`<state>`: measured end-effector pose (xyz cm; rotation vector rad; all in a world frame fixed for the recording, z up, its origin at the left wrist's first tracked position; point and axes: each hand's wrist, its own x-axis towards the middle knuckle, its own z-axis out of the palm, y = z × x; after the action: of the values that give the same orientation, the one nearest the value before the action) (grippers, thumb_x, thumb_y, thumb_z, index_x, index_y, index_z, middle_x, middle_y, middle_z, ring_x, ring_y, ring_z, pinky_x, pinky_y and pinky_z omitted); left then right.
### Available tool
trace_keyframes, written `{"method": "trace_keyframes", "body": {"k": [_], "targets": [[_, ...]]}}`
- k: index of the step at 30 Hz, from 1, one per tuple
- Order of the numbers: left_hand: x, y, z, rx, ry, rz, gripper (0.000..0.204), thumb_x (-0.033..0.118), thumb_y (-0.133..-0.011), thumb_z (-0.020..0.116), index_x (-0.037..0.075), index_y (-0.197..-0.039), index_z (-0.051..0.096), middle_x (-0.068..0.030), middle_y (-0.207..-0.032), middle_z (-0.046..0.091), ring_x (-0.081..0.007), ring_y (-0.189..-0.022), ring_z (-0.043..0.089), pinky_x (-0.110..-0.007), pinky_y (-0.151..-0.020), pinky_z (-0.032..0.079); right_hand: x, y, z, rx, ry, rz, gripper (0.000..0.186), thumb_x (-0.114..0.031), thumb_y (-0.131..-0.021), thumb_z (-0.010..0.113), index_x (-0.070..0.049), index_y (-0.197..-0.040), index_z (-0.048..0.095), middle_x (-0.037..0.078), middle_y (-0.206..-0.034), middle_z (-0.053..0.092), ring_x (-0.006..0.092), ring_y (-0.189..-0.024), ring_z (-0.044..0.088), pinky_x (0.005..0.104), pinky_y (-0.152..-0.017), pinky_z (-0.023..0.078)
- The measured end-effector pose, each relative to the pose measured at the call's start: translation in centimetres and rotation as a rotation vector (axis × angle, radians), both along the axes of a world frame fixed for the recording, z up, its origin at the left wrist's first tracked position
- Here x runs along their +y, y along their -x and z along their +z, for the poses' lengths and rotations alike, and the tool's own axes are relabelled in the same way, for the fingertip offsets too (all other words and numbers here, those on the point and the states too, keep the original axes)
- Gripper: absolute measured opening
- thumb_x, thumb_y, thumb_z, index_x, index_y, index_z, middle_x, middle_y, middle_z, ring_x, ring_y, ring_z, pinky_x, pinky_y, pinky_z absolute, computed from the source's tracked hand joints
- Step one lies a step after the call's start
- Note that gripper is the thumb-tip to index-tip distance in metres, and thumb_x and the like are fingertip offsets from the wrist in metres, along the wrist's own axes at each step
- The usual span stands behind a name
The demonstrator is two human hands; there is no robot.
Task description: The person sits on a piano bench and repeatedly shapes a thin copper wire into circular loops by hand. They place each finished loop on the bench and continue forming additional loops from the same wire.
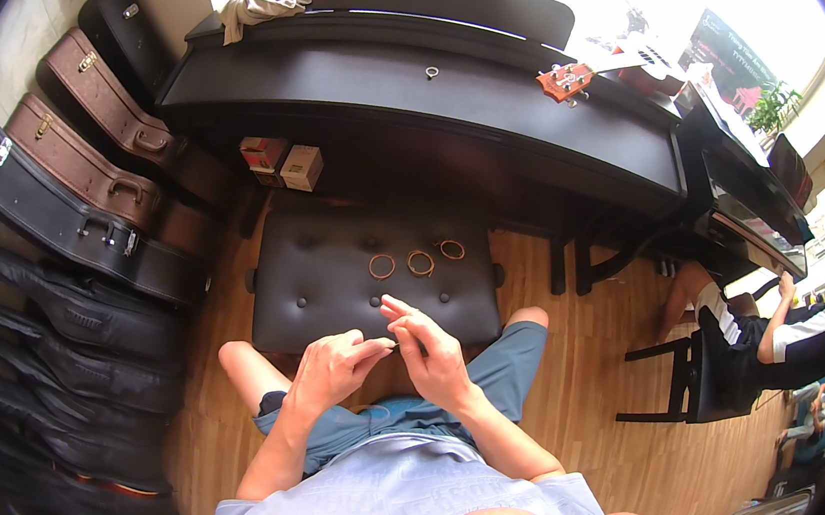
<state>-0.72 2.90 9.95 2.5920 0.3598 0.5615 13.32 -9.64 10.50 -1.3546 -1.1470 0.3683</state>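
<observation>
My two hands meet above the near edge of a black tufted bench (318, 267). My left hand (329, 369) is closed in a pinch, its fingertips pointing right. Facing it, my right hand (431, 361) has its fingers stretched forward and slightly bent, the thumb close to the left fingertips. Something small and dark shows between the hands, too small to name. Beyond them on the bench lie three thin coils of string or wire: a reddish coil (381, 267), a golden coil (420, 264) and a smaller coppery coil (452, 250).
A black piano (363, 72) stands behind the bench, with a ring-shaped object (431, 72) and a ukulele (570, 78) on it. Small boxes (302, 168) sit beneath. Instrument cases (81, 162) line the left. A person (793, 333) sits on a chair (682, 380) at right.
</observation>
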Motion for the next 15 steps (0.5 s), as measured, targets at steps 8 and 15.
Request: {"method": "trace_keyframes", "body": {"k": [8, 15], "targets": [[-0.9, -0.3, -1.3, 0.013, 0.042, -0.036, 0.014, 0.026, -0.088, 0.075, 0.019, -0.101, 0.076, -0.0059, -0.065, 0.055, -0.0253, -0.057, 0.059, -0.039, -0.052, 0.049, 0.2, 0.5, -1.0, 0.706, -0.213, -0.011, 0.017, -0.009, -0.106, 0.05, 0.005, -0.112, 0.059, 0.022, -0.141, 0.056, 0.0309, -0.125, 0.061, 0.0391, -0.1, 0.054], [-1.1, -0.4, -0.4, -0.056, 0.055, -0.094, 0.014, 0.025, -0.089, 0.074, 0.015, -0.099, 0.074, -0.0061, -0.066, 0.061, -0.0269, -0.057, 0.061, -0.038, -0.052, 0.05, 0.5, -0.4, -0.9, -0.431, 0.057, -0.202, 0.015, -0.004, -0.096, 0.06, 0.004, -0.109, 0.06, 0.023, -0.121, 0.065, 0.0373, -0.112, 0.065, 0.0382, -0.097, 0.054]]}}
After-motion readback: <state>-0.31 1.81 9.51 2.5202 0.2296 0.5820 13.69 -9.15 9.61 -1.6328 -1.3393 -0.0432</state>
